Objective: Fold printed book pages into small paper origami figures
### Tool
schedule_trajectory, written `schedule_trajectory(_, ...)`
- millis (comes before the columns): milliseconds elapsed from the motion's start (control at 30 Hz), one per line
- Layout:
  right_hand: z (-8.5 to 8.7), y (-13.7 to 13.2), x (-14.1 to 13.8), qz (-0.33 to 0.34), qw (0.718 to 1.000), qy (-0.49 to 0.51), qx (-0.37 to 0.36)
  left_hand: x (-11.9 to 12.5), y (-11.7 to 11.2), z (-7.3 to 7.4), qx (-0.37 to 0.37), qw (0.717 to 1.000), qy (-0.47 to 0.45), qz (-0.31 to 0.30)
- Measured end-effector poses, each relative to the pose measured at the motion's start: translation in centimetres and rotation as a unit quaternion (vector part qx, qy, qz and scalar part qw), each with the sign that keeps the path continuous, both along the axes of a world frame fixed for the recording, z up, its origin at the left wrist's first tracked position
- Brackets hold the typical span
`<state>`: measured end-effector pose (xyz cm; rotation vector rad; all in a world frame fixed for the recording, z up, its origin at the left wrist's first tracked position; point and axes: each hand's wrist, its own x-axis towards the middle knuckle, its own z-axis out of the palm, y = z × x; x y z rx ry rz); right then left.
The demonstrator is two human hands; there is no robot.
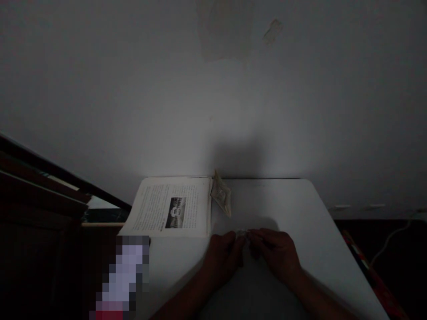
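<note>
Both of my hands rest on a white table, fingertips meeting. My left hand and my right hand pinch a small pale piece of paper between them; the dim light hides its shape. Just beyond my hands a folded paper figure made from printed paper stands near the table's back edge. To its left lies an open book with text and a small photograph on the page.
A pale wall rises directly behind the table. Dark wooden furniture stands at the left. A blurred-out object lies at the table's front left. A cable trails on the dark floor at the right.
</note>
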<state>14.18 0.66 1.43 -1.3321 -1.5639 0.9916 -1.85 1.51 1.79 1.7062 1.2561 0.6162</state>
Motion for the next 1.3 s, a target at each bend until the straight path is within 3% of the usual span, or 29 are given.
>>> schedule_trajectory(167,0.1,-0.3,0.1,0.000,1.000,-0.004,0.006,0.4,0.0,0.4,-0.024,0.999,-0.044,0.016)
schedule_trajectory(300,0.1,-0.6,0.1,0.005,0.999,-0.031,0.044,0.6,-0.1,0.0,-0.019,0.997,-0.066,0.044)
schedule_trajectory(367,0.1,-0.7,0.2,0.010,0.998,-0.031,0.051,0.6,0.0,-0.2,-0.051,0.993,-0.100,0.044)
schedule_trajectory(467,0.3,-0.8,0.3,0.012,1.000,0.000,0.016,0.4,0.2,-0.4,-0.108,0.980,-0.165,0.014)
schedule_trajectory(567,0.5,-0.8,0.2,0.029,0.998,0.040,-0.027,0.2,0.3,-0.5,-0.113,0.975,-0.193,-0.005)
schedule_trajectory(767,0.5,-0.8,-0.3,0.055,0.993,0.084,-0.057,-0.5,0.1,0.0,-0.016,0.994,-0.109,0.023)
schedule_trajectory(933,0.3,-0.6,-0.2,0.033,0.996,0.045,-0.067,-0.9,0.1,0.5,0.045,0.997,-0.044,0.033)
schedule_trajectory(1133,0.6,-0.7,-0.2,0.006,1.000,0.000,-0.025,-0.9,-0.1,0.1,0.148,0.989,0.024,0.004)
schedule_trajectory(1300,0.5,-0.5,-0.1,0.012,0.999,0.019,-0.047,-0.9,0.1,-0.1,0.204,0.977,0.063,-0.011)
